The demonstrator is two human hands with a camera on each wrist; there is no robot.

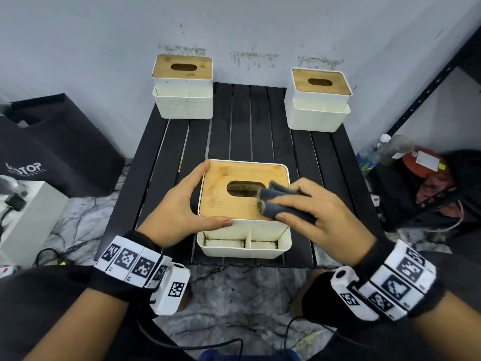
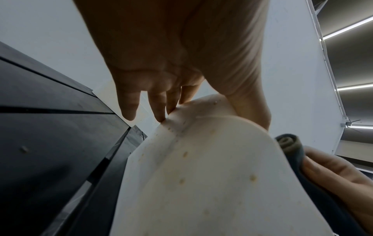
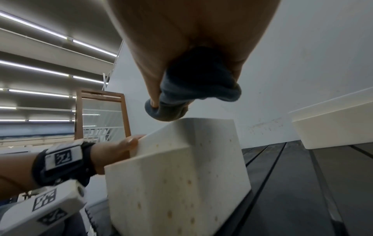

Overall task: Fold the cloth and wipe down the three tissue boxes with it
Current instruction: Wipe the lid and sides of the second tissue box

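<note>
The near tissue box (image 1: 223, 201), white with a wooden lid, stands at the front of the black slatted table (image 1: 250, 136). My left hand (image 1: 187, 201) braces its left front corner, fingers straight along the side and thumb along the front edge. My right hand (image 1: 312, 207) grips a folded dark grey cloth (image 1: 278, 201) on the right part of the lid, beside the slot. The left wrist view shows my left hand (image 2: 171, 63) touching the spotted box wall (image 2: 201, 175). In the right wrist view the cloth (image 3: 193, 89) bulges from my right hand (image 3: 181, 32) above the box (image 3: 177, 175).
Two more tissue boxes stand at the table's back, one on the left (image 1: 183, 87) and one on the right (image 1: 317, 100). A black bag (image 1: 57, 147) and a white box (image 1: 28, 212) sit on the floor to the left. A metal rack (image 1: 429, 87) and bottles (image 1: 377, 152) stand to the right.
</note>
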